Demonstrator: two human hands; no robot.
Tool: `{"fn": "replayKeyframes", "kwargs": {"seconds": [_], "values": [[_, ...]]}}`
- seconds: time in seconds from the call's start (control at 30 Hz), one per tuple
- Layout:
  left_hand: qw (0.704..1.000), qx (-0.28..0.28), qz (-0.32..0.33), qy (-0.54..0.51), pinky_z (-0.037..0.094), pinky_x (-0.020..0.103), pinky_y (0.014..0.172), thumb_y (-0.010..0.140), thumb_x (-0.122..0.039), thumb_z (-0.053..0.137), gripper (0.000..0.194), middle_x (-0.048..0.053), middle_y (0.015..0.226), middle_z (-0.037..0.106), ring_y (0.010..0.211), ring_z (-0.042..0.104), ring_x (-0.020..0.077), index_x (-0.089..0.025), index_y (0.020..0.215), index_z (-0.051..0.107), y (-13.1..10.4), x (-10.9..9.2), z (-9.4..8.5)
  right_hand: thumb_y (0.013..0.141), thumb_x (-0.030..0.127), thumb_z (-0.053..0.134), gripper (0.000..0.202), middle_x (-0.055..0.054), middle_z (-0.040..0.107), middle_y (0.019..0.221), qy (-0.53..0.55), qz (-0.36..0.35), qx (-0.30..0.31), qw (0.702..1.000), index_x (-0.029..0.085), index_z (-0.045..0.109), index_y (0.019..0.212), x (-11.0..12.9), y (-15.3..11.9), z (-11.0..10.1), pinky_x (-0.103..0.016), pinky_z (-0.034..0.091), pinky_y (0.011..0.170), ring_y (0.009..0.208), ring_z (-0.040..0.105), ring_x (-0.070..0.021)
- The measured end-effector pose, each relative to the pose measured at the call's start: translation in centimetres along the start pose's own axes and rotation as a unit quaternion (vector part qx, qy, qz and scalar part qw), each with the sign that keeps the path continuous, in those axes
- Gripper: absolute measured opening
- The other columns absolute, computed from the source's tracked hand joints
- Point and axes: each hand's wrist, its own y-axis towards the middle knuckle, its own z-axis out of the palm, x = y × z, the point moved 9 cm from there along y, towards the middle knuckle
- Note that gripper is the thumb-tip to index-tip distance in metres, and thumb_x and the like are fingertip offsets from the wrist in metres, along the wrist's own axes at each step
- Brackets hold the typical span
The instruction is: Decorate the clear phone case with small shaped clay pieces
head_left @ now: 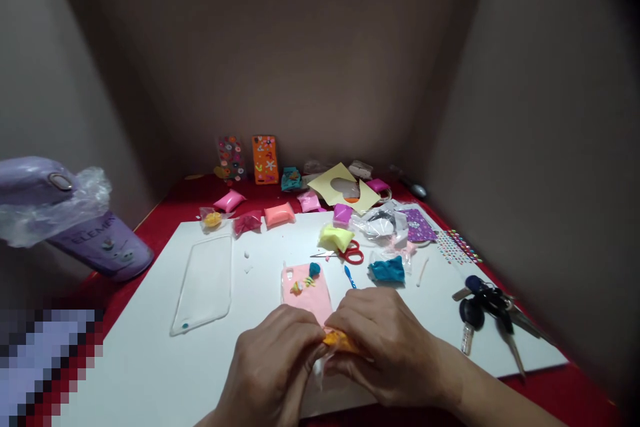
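Both hands meet near the front edge of the white board, around an orange clay packet (341, 340) in clear wrapping. My left hand (277, 360) pinches the packet's left end. My right hand (383, 347) is closed on its right side, with the thumb and fingers around the wrapping. Just beyond them lies a pink phone case (306, 293), partly hidden by the hands. On it sit a teal clay piece (314, 269) and small yellow and white shapes. A blue tool (349, 276) lies right of the case, its lower end hidden behind my right hand.
A clear phone case (205, 283) lies on the board (145, 340) at the left. Red-handled scissors (352, 253), a yellow packet (337, 237) and a teal packet (389, 269) lie beyond the hands. Keys (470, 317) rest at the right, a purple bottle (107, 243) at the left.
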Motion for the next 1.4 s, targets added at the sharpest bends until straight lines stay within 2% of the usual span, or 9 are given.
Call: {"fn": "replayKeyframes", "kwargs": {"seconds": [0.13, 0.33, 0.5, 0.6, 0.73, 0.87, 1.17, 1.3, 1.4], "values": [[0.998, 0.012, -0.052, -0.040, 0.050, 0.023, 0.065, 0.081, -0.001, 0.051, 0.019, 0.004, 0.080, 0.064, 0.075, 0.060, 0.0129, -0.017, 0.089, 0.058, 0.1, 1.0, 0.1, 0.088, 0.039, 0.051, 0.025, -0.004, 0.063, 0.072, 0.012, 0.003, -0.027, 1.000, 0.015, 0.058, 0.091, 0.1, -0.2, -0.4, -0.028, 0.034, 0.056, 0.063, 0.057, -0.0169], [0.992, 0.033, -0.070, -0.102, 0.050, 0.024, 0.068, 0.083, -0.003, 0.049, 0.018, 0.004, 0.082, 0.064, 0.076, 0.060, 0.0134, -0.017, 0.088, 0.060, 0.3, 0.9, 0.3, 0.087, 0.038, 0.052, 0.023, -0.003, 0.064, 0.074, 0.008, 0.010, -0.021, 1.000, 0.016, 0.057, 0.092, -0.1, -0.5, -0.3, -0.028, 0.034, 0.057, 0.064, 0.059, -0.0164], [0.968, 0.062, -0.194, -0.145, 0.047, 0.024, 0.058, 0.080, -0.012, 0.058, 0.010, 0.003, 0.073, 0.064, 0.065, 0.058, 0.0132, -0.017, 0.072, 0.063, -0.2, 2.8, 1.0, 0.086, 0.037, 0.053, 0.021, -0.002, 0.063, 0.074, 0.019, -0.003, -0.002, 1.000, 0.017, 0.056, 0.092, 0.2, -0.7, 0.4, -0.029, 0.034, 0.058, 0.062, 0.057, -0.0161], [0.960, 0.070, -0.230, -0.142, 0.046, 0.025, 0.056, 0.076, -0.015, 0.062, 0.008, 0.003, 0.070, 0.063, 0.063, 0.057, 0.0139, -0.017, 0.068, 0.063, -0.6, 3.5, 1.2, 0.085, 0.034, 0.052, 0.018, -0.002, 0.063, 0.073, 0.021, -0.010, 0.017, 1.000, 0.017, 0.056, 0.092, 0.4, -0.7, 0.8, -0.029, 0.033, 0.058, 0.059, 0.055, -0.0161], [0.965, 0.055, -0.208, -0.150, 0.048, 0.025, 0.061, 0.084, -0.019, 0.054, 0.014, 0.002, 0.072, 0.065, 0.066, 0.059, 0.0134, -0.018, 0.073, 0.063, -0.3, 3.1, 0.8, 0.086, 0.034, 0.055, 0.019, -0.003, 0.064, 0.075, 0.054, 0.018, -0.012, 0.998, 0.017, 0.056, 0.095, -0.1, -0.5, -0.1, -0.028, 0.036, 0.060, 0.064, 0.059, -0.0162], [0.974, 0.021, -0.174, -0.146, 0.049, 0.021, 0.061, 0.082, -0.019, 0.057, 0.005, 0.002, 0.081, 0.066, 0.070, 0.061, 0.0119, -0.019, 0.086, 0.061, 0.1, 2.7, 0.0, 0.086, 0.037, 0.058, 0.027, -0.004, 0.067, 0.082, 0.115, 0.041, -0.066, 0.990, 0.018, 0.054, 0.105, -1.0, -0.3, -1.2, -0.025, 0.039, 0.061, 0.067, 0.060, -0.0145], [0.985, -0.061, -0.124, -0.106, 0.051, 0.022, 0.063, 0.080, -0.011, 0.058, 0.009, 0.002, 0.077, 0.068, 0.069, 0.063, 0.0127, -0.018, 0.080, 0.064, 0.1, 2.2, -1.2, 0.080, 0.042, 0.066, 0.035, 0.000, 0.063, 0.072, 0.156, 0.072, -0.161, 0.972, 0.018, 0.057, 0.104, -1.5, -0.3, -1.5, -0.022, 0.043, 0.056, 0.059, 0.054, -0.0117], [0.962, -0.090, -0.228, -0.122, 0.051, 0.022, 0.056, 0.079, -0.015, 0.059, 0.010, 0.002, 0.071, 0.068, 0.062, 0.062, 0.0126, -0.016, 0.072, 0.066, 0.4, 4.8, -2.0, 0.083, 0.049, 0.058, 0.042, -0.006, 0.065, 0.087, 0.127, 0.085, -0.169, 0.974, 0.017, 0.058, 0.111, -2.0, -0.4, -2.4, -0.027, 0.046, 0.060, 0.068, 0.056, -0.0159], [0.922, -0.112, -0.340, -0.145, 0.051, 0.022, 0.051, 0.076, -0.021, 0.060, 0.010, 0.001, 0.062, 0.065, 0.055, 0.059, 0.0120, -0.015, 0.070, 0.065, 1.0, 8.3, -2.9, 0.090, 0.036, 0.052, 0.028, -0.007, 0.065, 0.100, 0.083, 0.155, -0.258, 0.950, 0.019, 0.059, 0.111, -4.4, -1.5, -5.4, -0.028, 0.047, 0.064, 0.079, 0.060, -0.0168]]}}
